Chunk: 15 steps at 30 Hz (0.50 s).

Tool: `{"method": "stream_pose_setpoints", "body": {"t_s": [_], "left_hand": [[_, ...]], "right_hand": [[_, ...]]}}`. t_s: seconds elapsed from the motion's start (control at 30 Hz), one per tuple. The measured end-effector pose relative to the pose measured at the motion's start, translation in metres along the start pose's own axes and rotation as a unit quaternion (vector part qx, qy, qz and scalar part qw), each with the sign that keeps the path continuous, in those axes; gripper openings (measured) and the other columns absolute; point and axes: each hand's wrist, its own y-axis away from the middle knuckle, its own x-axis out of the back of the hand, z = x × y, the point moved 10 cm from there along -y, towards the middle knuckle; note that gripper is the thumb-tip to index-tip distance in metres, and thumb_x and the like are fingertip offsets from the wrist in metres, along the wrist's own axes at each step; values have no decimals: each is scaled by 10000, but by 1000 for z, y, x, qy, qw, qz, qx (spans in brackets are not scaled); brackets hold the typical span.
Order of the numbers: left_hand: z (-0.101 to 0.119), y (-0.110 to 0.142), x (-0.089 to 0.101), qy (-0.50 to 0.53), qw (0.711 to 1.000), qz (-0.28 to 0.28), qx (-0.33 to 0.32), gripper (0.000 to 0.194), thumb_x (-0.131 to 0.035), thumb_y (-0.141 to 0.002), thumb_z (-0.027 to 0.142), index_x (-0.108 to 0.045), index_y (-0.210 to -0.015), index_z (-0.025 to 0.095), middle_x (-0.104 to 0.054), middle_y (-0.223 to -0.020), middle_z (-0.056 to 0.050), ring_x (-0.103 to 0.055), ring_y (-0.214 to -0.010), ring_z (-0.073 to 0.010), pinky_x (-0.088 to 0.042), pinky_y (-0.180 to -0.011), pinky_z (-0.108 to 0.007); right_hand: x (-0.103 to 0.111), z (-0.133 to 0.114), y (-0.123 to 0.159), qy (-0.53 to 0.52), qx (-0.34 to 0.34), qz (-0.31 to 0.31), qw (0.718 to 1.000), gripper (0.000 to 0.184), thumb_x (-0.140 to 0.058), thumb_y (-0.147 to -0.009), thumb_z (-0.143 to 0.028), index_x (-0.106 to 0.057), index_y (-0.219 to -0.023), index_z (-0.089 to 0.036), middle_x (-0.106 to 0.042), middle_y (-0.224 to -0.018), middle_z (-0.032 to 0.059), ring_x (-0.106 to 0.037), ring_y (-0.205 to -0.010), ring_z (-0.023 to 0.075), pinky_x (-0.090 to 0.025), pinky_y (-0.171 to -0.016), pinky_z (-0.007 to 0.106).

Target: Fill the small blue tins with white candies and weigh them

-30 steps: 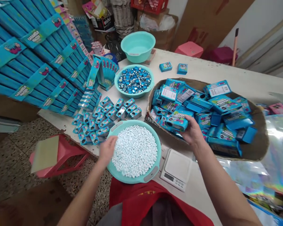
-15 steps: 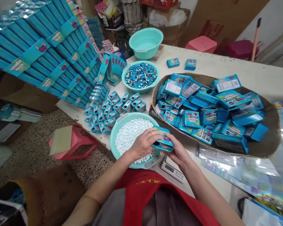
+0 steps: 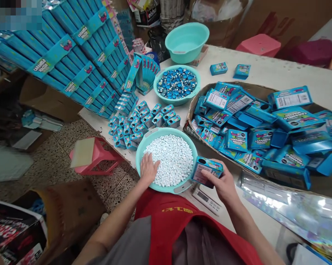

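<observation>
My right hand [image 3: 222,182] grips a small blue candy box [image 3: 206,171], held upright over the near rim of a teal basin [image 3: 152,137]. That basin is full of small white candies [image 3: 172,158]. My left hand [image 3: 148,170] rests in the candies at the basin's left side, fingers curled down into them. Just under the box a white digital scale [image 3: 207,198] lies on the table. To the right a wide woven basket [image 3: 314,184] holds several more blue boxes [image 3: 254,121].
Small filled blue tins [image 3: 139,119] stand in rows left of the basin. Behind them are a teal bowl of blue caps [image 3: 177,84], an empty teal basin [image 3: 186,41] and tall stacks of blue cartons [image 3: 61,51]. A pink stool [image 3: 95,156] stands on the floor at left. Shiny foil sheets [image 3: 298,213] lie at right.
My right hand took a blue box from the basket and brought it to the basin. My left hand briefly joined it on the box, then went back into the white candies.
</observation>
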Motion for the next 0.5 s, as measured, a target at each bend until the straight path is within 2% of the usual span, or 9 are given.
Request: {"method": "stream_pose_setpoints", "body": {"t_s": [0.07, 0.17, 0.3, 0.37, 0.43, 0.5], "left_hand": [[-12, -6, -14, -12, 999, 17, 36, 512, -484, -866, 421, -504, -1274, 112, -443, -1379, -210, -303, -1339, -363, -209, -1102, -536], [-9, -20, -30, 22, 994, 51, 90, 430, -441, -885, 436, -564, -1197, 168, -500, -1319, -171, -373, -1289, -326, -232, -1095, -493], [-1, -43, -45, 165, 976, 58, 133, 303, -541, -824, 459, -634, -999, 230, -584, -1174, -106, -478, -1163, -299, -334, -1016, -431], [-7, -51, -55, 309, 935, 51, 169, 244, -639, -745, 453, -639, -832, 225, -627, -1009, -67, -510, -1095, -287, -367, -973, -393], [-13, -53, -68, 452, 866, 29, 212, 235, -721, -654, 409, -605, -692, 209, -624, -837, -29, -534, -1035, -266, -386, -946, -356], [-16, -53, -77, 539, 806, 6, 244, 237, -753, -597, 352, -588, -663, 194, -615, -760, -12, -563, -979, -244, -408, -922, -337]], "right_hand": [[0, -1, -2, 6, 7, 5, 1000, 508, -827, -551, -432, -626, -976, -238, -688, -819, 14, -616, -682, 190, -541, -584, 323], [-8, -5, -7, 23, 18, 11, 1000, 468, -808, -570, -461, -648, -937, -219, -688, -789, 14, -611, -684, 189, -530, -611, 329], [-23, -11, -16, 40, 45, 10, 998, 430, -783, -602, -485, -659, -892, -194, -670, -772, 16, -590, -690, 173, -510, -647, 315], [-31, -13, -19, 42, 52, 1, 998, 436, -781, -600, -491, -658, -889, -189, -656, -755, 13, -578, -676, 166, -500, -636, 306], [-36, -16, -20, 46, 56, -2, 997, 452, -784, -592, -495, -654, -896, -187, -649, -743, 8, -569, -660, 159, -491, -629, 301], [-39, -19, -18, 58, 59, -2, 997, 481, -785, -584, -503, -652, -919, -185, -652, -747, 10, -569, -655, 160, -486, -623, 301]]}}
